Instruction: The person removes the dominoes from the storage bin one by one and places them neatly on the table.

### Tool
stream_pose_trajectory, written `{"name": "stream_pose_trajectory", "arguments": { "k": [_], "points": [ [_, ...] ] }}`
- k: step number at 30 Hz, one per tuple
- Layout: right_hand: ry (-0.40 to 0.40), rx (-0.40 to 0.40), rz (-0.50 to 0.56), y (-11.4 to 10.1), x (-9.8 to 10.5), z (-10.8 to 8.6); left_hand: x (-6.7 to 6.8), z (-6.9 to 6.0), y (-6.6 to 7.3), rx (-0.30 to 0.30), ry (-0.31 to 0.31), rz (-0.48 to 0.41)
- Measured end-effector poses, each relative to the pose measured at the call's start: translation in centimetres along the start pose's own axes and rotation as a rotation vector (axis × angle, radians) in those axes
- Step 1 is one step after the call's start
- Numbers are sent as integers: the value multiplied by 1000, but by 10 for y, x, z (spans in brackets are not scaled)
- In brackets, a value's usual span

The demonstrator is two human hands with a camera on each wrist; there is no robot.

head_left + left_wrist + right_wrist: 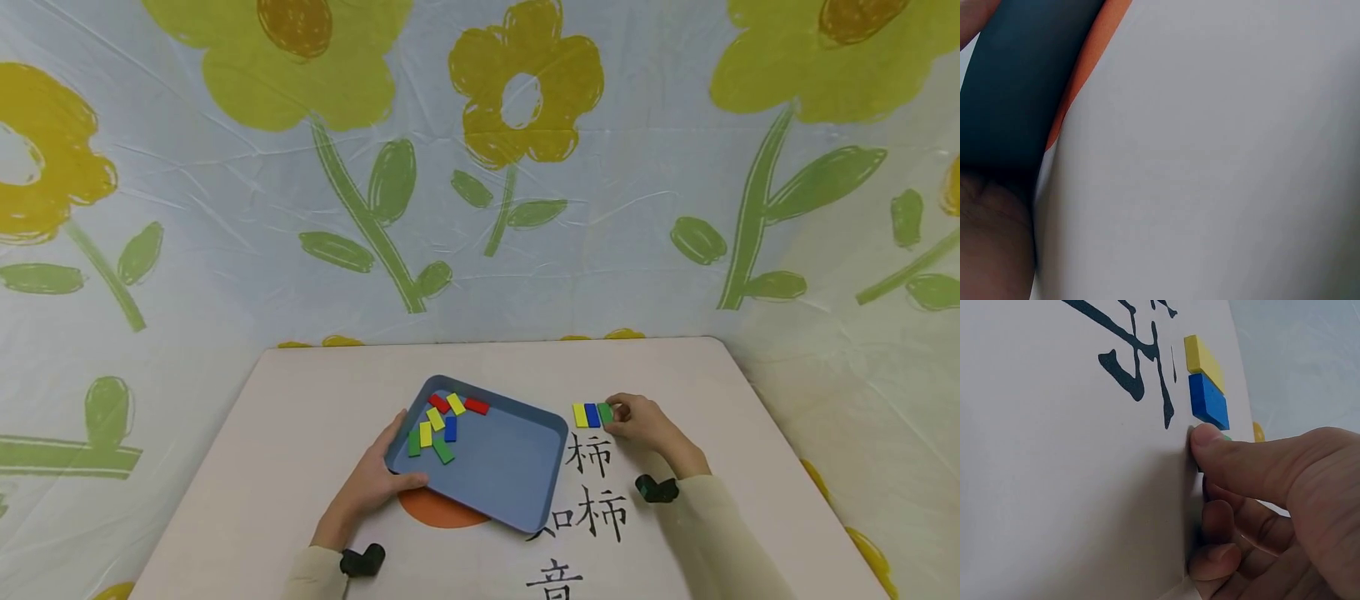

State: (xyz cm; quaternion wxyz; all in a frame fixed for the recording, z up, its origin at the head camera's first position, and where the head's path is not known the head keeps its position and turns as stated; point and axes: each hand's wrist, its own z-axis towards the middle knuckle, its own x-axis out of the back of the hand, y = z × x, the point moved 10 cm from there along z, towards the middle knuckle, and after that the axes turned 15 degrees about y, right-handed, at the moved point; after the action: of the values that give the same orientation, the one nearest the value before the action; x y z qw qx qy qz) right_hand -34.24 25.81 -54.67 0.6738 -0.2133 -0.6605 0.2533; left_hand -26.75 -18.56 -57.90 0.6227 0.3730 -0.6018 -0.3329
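A blue-grey tray lies at a slant, holding several red, yellow, green and blue blocks at its left end. My left hand grips the tray's left side, thumb on the near edge. Right of the tray stand a yellow block, a blue block and a green block in a row. My right hand pinches the green block. In the right wrist view the thumb of my right hand mostly hides it, beside the blue block and the yellow block.
The pale table bears black written characters below the row and an orange shape partly under the tray. A curtain with printed flowers hangs behind the table.
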Motion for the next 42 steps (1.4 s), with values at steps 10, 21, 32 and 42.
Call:
{"name": "stream_pose_trajectory", "arguments": {
  "k": [10,21,32,42],
  "points": [
    [12,-14,-19,0,-2,-1,0,0,2,-14,3,2],
    [30,-15,-18,0,-2,-3,0,-2,4,-17,-1,0],
    [48,-17,-11,1,-3,-3,0,-1,3,-17,1,9],
    [61,-13,9,2,-2,-3,0,1,0,-12,4,18]
  ]
}}
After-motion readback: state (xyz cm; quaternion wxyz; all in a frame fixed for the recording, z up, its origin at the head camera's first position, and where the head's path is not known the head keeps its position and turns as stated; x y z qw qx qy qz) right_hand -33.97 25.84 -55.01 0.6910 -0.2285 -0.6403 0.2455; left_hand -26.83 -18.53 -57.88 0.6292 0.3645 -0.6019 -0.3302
